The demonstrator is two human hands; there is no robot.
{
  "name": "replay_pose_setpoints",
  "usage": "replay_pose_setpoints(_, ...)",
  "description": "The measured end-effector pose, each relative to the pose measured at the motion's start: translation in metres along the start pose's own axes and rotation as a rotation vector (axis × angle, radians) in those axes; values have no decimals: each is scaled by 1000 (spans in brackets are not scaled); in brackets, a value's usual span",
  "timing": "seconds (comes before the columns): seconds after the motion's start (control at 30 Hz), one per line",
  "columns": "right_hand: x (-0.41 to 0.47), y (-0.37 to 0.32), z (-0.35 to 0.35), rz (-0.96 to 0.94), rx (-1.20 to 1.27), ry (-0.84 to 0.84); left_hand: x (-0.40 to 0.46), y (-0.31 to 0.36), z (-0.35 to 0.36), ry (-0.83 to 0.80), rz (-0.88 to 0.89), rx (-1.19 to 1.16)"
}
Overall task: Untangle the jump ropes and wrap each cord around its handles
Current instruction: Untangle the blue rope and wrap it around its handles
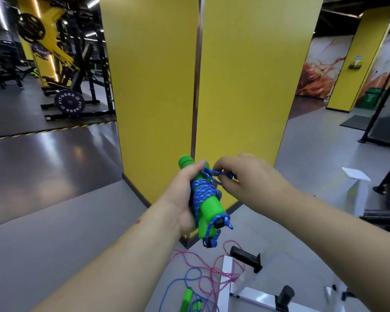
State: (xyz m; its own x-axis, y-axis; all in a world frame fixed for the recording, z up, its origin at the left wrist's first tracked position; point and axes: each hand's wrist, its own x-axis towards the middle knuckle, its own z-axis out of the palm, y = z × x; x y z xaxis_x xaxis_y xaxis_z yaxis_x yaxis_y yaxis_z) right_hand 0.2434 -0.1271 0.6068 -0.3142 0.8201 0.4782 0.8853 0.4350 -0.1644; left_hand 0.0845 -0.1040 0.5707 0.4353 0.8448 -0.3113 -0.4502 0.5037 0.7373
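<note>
My left hand (185, 194) grips a pair of green jump-rope handles (208, 207) held together, with blue patterned cord (204, 191) wound around their middle. Blue cord also loops over the near end of the handles. My right hand (245, 179) pinches a strand of that blue cord just right of the handles' upper part. On the floor below lie a pink cord (212, 273) and another blue cord (189, 280), tangled together, with two more green handles (188, 299) at the bottom edge.
A yellow pillar (234, 86) stands directly ahead. A white frame with black grips (245, 257) sits on the floor at lower right. A white stand (356, 183) is at right. Gym racks and a weight plate (69, 102) fill the far left.
</note>
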Motion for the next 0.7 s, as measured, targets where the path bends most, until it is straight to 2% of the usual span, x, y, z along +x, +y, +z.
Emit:
replay_pose_setpoints(0.13, -2, 45, 37, -66, -170, -128, 57, -38, 0, 84, -89, -87)
replay_pose_setpoints(0.3, -7, 113, 78, -89, -214, -286, 149, -89, -12, 130, -178, -67)
replay_pose_setpoints(0.4, -6, 153, 92, -51, -176, -360, 192, -114, -8, 178, -192, -5)
replay_pose_setpoints(0.53, -6, 199, 98, -47, -287, -415, 241, -143, 11, 253, -162, -12)
replay_pose_setpoints(0.7, -9, 232, 84, 180, -305, -406, 287, -173, 36, 247, -261, -35)
